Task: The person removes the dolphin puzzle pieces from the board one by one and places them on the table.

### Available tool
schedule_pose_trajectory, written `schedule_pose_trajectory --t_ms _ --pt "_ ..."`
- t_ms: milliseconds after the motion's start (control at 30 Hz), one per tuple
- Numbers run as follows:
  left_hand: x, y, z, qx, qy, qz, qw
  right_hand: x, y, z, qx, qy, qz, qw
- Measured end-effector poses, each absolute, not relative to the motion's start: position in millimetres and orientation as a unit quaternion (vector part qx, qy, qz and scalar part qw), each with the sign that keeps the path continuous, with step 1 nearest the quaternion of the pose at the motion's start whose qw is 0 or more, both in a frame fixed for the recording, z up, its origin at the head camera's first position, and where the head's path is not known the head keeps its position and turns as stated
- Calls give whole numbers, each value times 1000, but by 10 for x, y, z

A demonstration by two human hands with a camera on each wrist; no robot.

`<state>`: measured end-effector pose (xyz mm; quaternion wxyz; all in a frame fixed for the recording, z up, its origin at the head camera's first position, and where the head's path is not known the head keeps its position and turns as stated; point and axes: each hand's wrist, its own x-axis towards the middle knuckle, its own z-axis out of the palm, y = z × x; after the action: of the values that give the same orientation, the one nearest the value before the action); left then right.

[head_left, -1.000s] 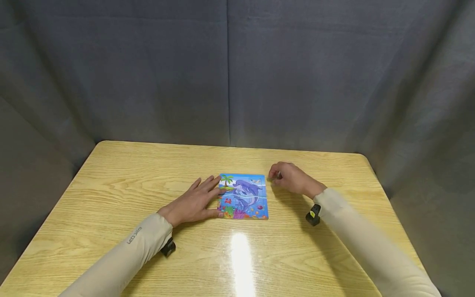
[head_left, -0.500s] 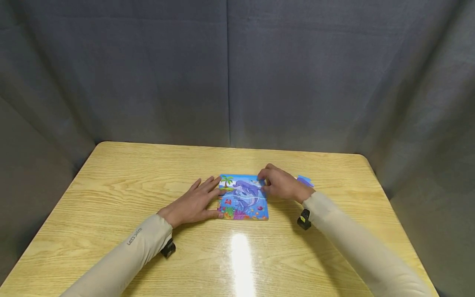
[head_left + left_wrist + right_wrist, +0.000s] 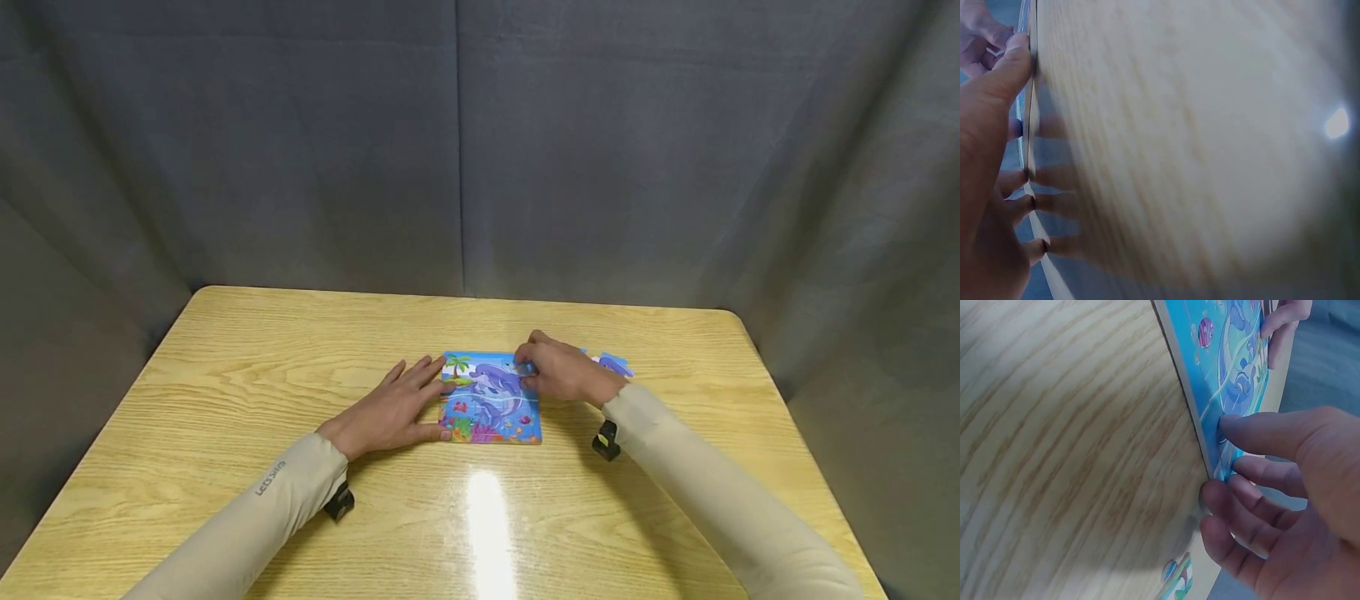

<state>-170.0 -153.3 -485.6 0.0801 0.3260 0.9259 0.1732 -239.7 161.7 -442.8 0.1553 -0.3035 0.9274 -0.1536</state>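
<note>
A square jigsaw puzzle (image 3: 491,408) with a dolphin and sea picture lies flat on the table. My left hand (image 3: 390,412) rests at its left edge, fingers spread, fingertips and thumb touching the border. At the upper right corner, my right hand (image 3: 558,367) pinches a puzzle piece (image 3: 528,367) between thumb and fingers, at the picture's surface. The right wrist view has the thumb on the puzzle and the other fingertips around the corner; the piece is mostly hidden there. Loose puzzle pieces (image 3: 616,364) lie behind the right hand, partly covered by it.
The wooden table (image 3: 300,350) has rounded far corners and a bright glare spot near the front. Grey curtains (image 3: 337,167) hang behind it and at both sides. Each wrist carries a small black camera (image 3: 606,440).
My right hand has moved left from beside the puzzle onto its upper right corner, uncovering loose pieces behind it. The left hand has stayed in place.
</note>
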Motion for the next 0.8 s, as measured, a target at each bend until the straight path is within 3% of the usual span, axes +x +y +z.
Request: schedule_pose_trajectory --t_ms 800 --pt "-1695 -1521 -4838 324 926 175 83 -2401 1581 -4405 -277 931 -186 149"
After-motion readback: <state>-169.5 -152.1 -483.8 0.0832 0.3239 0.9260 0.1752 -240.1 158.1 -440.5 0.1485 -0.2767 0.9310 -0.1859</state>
